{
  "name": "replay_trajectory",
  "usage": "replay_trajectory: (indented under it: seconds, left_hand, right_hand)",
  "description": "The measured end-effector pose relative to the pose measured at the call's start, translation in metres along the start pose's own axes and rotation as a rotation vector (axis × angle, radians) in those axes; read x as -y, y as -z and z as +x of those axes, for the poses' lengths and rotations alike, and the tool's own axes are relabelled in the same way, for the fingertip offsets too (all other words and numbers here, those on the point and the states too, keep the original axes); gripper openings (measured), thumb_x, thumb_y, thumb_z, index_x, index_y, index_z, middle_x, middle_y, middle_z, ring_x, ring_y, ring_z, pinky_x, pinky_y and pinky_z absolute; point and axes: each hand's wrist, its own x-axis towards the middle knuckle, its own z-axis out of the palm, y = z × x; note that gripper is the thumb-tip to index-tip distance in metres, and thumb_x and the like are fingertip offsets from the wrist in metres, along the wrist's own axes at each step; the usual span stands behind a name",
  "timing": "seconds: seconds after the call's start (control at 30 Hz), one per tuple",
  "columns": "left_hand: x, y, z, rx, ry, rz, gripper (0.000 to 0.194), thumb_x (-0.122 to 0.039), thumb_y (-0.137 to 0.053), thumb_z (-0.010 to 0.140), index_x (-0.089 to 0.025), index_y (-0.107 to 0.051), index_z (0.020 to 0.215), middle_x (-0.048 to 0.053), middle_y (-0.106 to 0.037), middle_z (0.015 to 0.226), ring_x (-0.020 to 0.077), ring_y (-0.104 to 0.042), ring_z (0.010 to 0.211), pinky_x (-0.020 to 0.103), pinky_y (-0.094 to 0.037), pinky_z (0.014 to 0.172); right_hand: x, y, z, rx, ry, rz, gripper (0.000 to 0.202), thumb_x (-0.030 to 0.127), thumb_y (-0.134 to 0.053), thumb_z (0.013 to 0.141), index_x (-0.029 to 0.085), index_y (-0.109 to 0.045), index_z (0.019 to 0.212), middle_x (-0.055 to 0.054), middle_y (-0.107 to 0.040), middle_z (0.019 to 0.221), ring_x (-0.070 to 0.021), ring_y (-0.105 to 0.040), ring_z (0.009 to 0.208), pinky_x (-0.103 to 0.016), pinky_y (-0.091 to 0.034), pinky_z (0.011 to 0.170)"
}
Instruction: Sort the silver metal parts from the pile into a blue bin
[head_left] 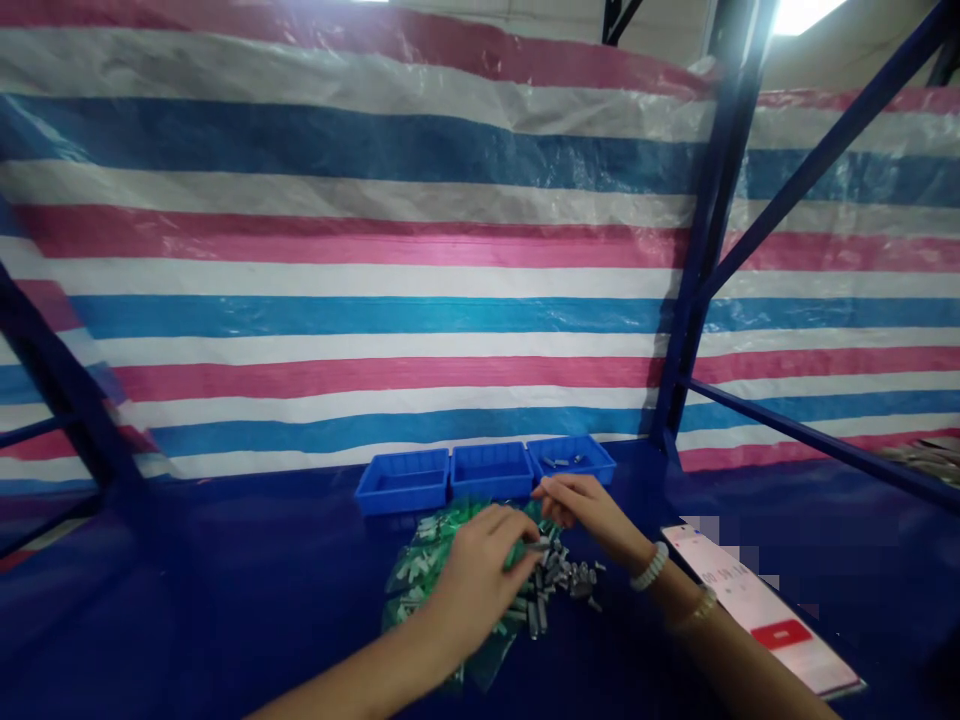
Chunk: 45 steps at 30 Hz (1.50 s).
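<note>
Over the green bags (421, 572) on the table (277, 585), my left hand (486, 555) pinches a small metal part (538, 546), its long axis pointing rightward — my right hand (576, 500), nearer the blue trays (491, 487), curls beyond it, whether holding anything I cannot tell

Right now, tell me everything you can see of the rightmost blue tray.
The rightmost blue tray is a shallow, open-topped rectangle, apparently plastic, with low walls. It sits upright on the dark blue tabletop, ending a row of three, close beside the middle tray. A few small silvery pieces lie inside. The right hand overlaps its front edge in view; whether they touch is unclear.
</note>
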Motion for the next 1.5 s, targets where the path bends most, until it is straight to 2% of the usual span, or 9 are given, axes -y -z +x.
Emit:
replay_trajectory:
  seconds: [0.13, 0.3, 0.43, 0.6, 0.77, 0.9, 1.1, 1.33, 1.5]
  left_hand:
    - [0.012, 0.014, 0.011, -0.138, 0.065, -0.093, 0.014, -0.005, -0.060, 0.077, -0.018, -0.058, 0.079, 0.000, -0.058, 0.079, 0.0155, -0.057, 0.076, 0.026, -0.046, 0.068]
    - [0.014, 0.013, 0.011, -0.149, 0.049, -0.171, 0.016, -0.003, -0.056, 0.077, -0.018, -0.060, 0.077, 0.000, -0.057, 0.079, 0.0142, -0.057, 0.074, 0.025, -0.046, 0.068]
    - [0.017, 0.009, 0.010, -0.193, 0.104, -0.242, 0.009, -0.010, -0.059, 0.078, -0.018, -0.062, 0.079, 0.002, -0.059, 0.081, 0.0161, -0.059, 0.077, 0.028, -0.048, 0.071]
    - [0.016, -0.001, 0.008, -0.123, 0.467, -0.681, 0.007, -0.015, -0.064, 0.074, -0.016, -0.064, 0.080, 0.004, -0.066, 0.082, 0.0178, -0.064, 0.079, 0.031, -0.052, 0.075]
    - [0.012, -0.009, 0.003, -0.060, 0.849, -1.299, 0.020, -0.002, -0.058, 0.065, -0.013, -0.063, 0.081, 0.001, -0.064, 0.072, 0.0134, -0.065, 0.074, 0.033, -0.051, 0.086]
    - [0.006, -0.009, 0.000, -0.148, 0.950, -1.427, 0.032, 0.007, -0.047, 0.058, -0.013, -0.064, 0.076, 0.001, -0.063, 0.068, 0.0105, -0.064, 0.069, 0.030, -0.052, 0.085]
    - [-0.009, 0.003, 0.002, -0.366, 0.790, -1.162, 0.033, 0.004, -0.049, 0.063, -0.015, -0.065, 0.084, 0.006, -0.070, 0.084, 0.0167, -0.067, 0.086, 0.034, -0.050, 0.090]
    - [-0.013, 0.009, 0.002, -0.275, 0.399, -0.756, 0.026, -0.006, -0.048, 0.072, -0.017, -0.065, 0.087, 0.006, -0.070, 0.096, 0.0197, -0.065, 0.095, 0.035, -0.050, 0.091]
    - [-0.004, 0.013, 0.007, -0.128, 0.308, -0.565, 0.033, -0.004, -0.045, 0.072, -0.019, -0.063, 0.095, 0.005, -0.069, 0.099, 0.0184, -0.064, 0.096, 0.033, -0.049, 0.090]
  right_hand:
    - [0.013, -0.021, -0.012, 0.247, -0.121, 0.373, 0.048, 0.057, -0.052, 0.084, 0.013, -0.067, 0.072, -0.003, -0.064, 0.059, -0.0108, -0.055, 0.048, -0.021, -0.039, 0.047]
    - [0.014, -0.028, -0.014, 0.172, -0.129, 0.535, 0.031, 0.046, -0.073, 0.072, 0.016, -0.068, 0.077, 0.003, -0.060, 0.058, -0.0084, -0.050, 0.048, -0.021, -0.038, 0.049]
    - [0.015, -0.024, -0.014, 0.053, -0.056, 0.393, 0.025, 0.041, -0.072, 0.073, 0.017, -0.068, 0.080, 0.001, -0.062, 0.062, -0.0125, -0.055, 0.056, -0.024, -0.044, 0.054]
    - [0.025, -0.016, -0.019, -0.154, 0.365, -0.075, 0.010, 0.023, -0.065, 0.079, 0.021, -0.068, 0.088, -0.004, -0.061, 0.078, -0.0169, -0.057, 0.068, -0.029, -0.048, 0.061]
    - [0.029, -0.018, -0.025, -0.039, 0.588, -0.236, 0.022, 0.017, -0.058, 0.084, 0.027, -0.067, 0.102, -0.005, -0.057, 0.084, -0.0182, -0.058, 0.076, -0.030, -0.051, 0.065]
    - [0.028, -0.019, -0.027, 0.023, 0.650, -0.227, 0.023, 0.016, -0.059, 0.085, 0.026, -0.065, 0.104, -0.005, -0.061, 0.084, -0.0183, -0.059, 0.076, -0.030, -0.052, 0.065]
    - [0.022, -0.020, -0.023, -0.113, 0.434, -0.068, 0.010, 0.018, -0.065, 0.080, 0.022, -0.063, 0.089, -0.005, -0.067, 0.084, -0.0186, -0.064, 0.075, -0.031, -0.053, 0.069]
    - [0.015, -0.033, -0.019, 0.006, 0.062, 0.492, 0.026, 0.033, -0.077, 0.070, 0.020, -0.062, 0.086, -0.005, -0.072, 0.085, -0.0216, -0.070, 0.082, -0.033, -0.056, 0.076]
    - [0.007, -0.010, -0.004, -0.222, 0.178, 0.246, 0.024, 0.036, -0.067, 0.080, 0.020, -0.067, 0.097, -0.008, -0.071, 0.099, -0.0231, -0.066, 0.095, -0.035, -0.054, 0.084]
